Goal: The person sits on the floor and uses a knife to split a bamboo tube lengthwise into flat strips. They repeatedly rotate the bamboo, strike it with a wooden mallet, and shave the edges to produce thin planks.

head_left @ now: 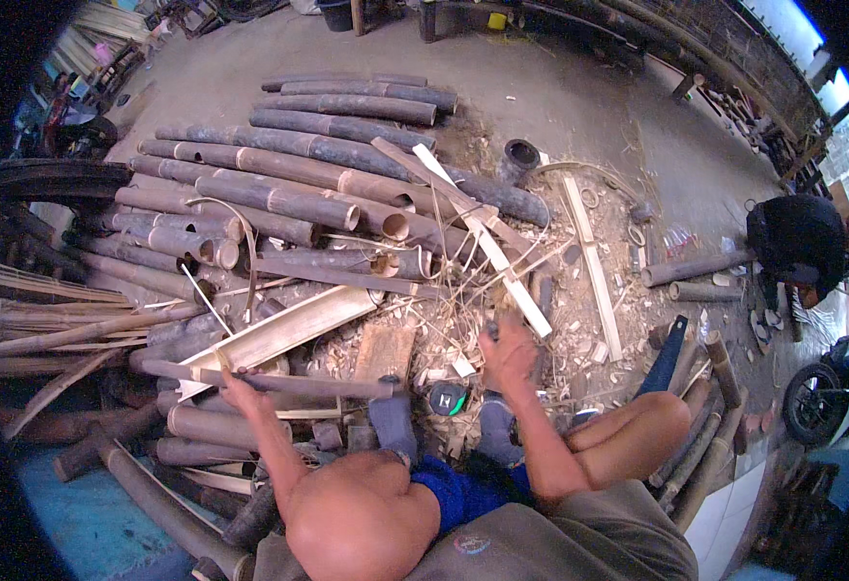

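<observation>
Risk noted: slip of the blade-like tool (pixel 495 324) toward the bare knee (pixel 652 416) or the socked feet (pixel 395 421), likely if the long dark bamboo strip (pixel 279 382) rolls on loose shavings (pixel 444 329) — footing cluttered, stock unsteady. Left hand (pixel 234 387) closed around the near end of that strip, lying crosswise ahead of the feet beside a split pale bamboo half (pixel 279 334). Right hand (pixel 510 351) curled shut on the tool's handle among the shavings — exact tool kind unclear; tape measure (pixel 447 398) between the feet.
</observation>
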Demonstrator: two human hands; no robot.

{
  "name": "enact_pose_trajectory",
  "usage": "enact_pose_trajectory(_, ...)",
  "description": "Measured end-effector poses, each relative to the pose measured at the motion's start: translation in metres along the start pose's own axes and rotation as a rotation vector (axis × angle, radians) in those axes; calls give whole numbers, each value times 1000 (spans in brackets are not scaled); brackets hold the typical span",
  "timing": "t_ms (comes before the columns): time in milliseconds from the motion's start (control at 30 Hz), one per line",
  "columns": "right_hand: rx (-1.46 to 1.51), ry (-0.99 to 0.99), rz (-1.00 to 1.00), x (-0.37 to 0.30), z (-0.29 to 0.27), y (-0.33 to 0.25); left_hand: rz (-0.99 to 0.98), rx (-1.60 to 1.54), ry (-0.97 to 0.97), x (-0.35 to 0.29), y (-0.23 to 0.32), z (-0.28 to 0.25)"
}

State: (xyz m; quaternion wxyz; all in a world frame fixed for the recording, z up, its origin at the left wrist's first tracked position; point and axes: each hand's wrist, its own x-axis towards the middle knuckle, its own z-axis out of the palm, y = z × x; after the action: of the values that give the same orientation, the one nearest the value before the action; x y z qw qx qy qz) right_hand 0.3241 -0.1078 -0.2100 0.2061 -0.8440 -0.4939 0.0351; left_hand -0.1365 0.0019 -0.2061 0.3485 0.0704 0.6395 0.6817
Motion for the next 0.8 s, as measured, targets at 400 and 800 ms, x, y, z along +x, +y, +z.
enact_pose_trajectory(400,282,-18,277,71,-9,49,379,452,-36,83,-11,-57)
enact_pose_trajectory(800,606,-835,334,-47,-14,-13,107,282,-444,26,-81,120)
